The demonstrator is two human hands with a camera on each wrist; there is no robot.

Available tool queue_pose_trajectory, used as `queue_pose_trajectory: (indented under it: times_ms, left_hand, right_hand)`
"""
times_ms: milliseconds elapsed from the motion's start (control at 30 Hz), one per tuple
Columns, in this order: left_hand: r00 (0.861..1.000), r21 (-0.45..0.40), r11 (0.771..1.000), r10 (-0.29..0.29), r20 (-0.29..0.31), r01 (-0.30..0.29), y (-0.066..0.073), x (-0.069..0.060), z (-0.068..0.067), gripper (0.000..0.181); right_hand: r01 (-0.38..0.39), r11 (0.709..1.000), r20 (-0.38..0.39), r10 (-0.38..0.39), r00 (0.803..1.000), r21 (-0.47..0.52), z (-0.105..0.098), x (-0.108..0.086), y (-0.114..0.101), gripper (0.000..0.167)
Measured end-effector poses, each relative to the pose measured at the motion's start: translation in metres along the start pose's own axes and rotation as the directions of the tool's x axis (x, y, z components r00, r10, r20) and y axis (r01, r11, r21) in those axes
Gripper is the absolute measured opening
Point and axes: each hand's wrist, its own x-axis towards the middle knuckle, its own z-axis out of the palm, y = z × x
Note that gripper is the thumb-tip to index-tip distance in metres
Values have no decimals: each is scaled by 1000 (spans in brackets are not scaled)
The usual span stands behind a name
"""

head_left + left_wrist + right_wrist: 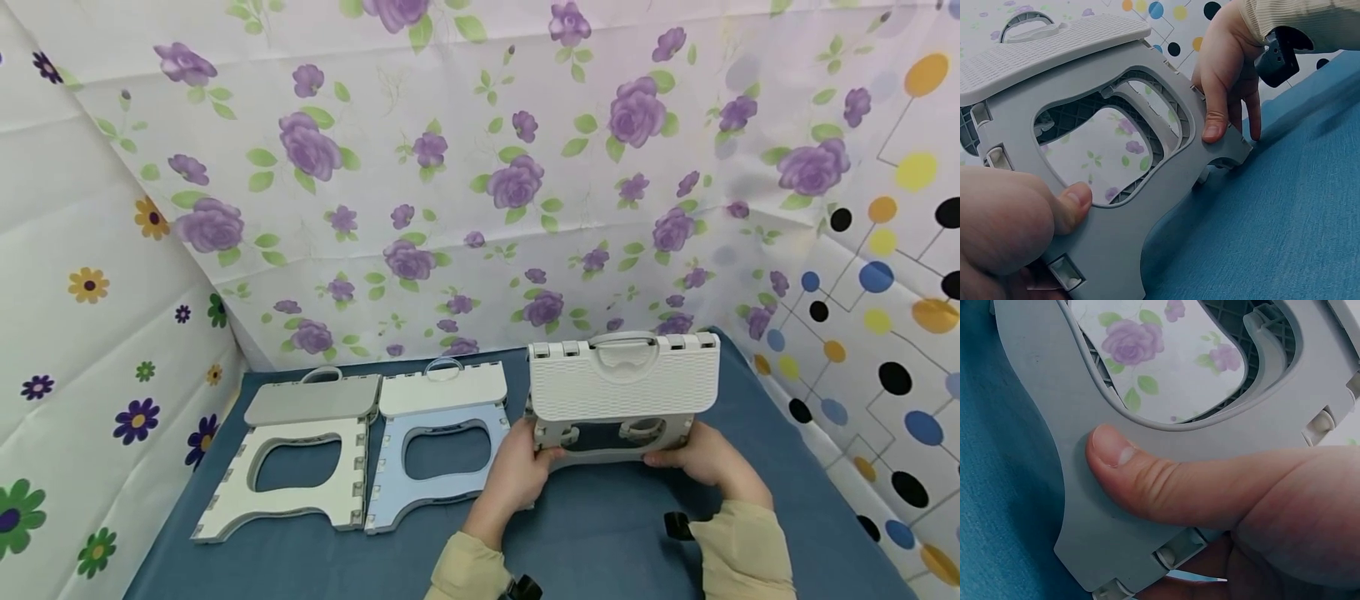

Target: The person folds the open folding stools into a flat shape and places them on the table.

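Note:
A grey-white folding step stool stands partly unfolded at the right of the table, its textured top tilted toward me and a carry handle at the back edge. My left hand grips its left leg panel, the thumb lying on the front face. On the opposite side my right hand holds the right leg panel, thumb on the front. In the left wrist view both thumbs press the grey panel beside its large cut-out. The right wrist view has the right thumb flat on the panel, with fingers behind it.
To the left, a white folding stool with a grey top and a blue one with a white top lie folded flat. A blue cloth covers the table. Flowered sheets hang behind, and patterned sheets line both sides.

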Motion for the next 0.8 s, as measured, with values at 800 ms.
queue_pose_trajectory:
  times_ms: [800]
  left_hand:
    - [1000,15,1000,-16,-12,16,1,1,-2,44]
  right_hand:
    - [0,1000,-4,0,1000,-7,-1,-1,-1,85]
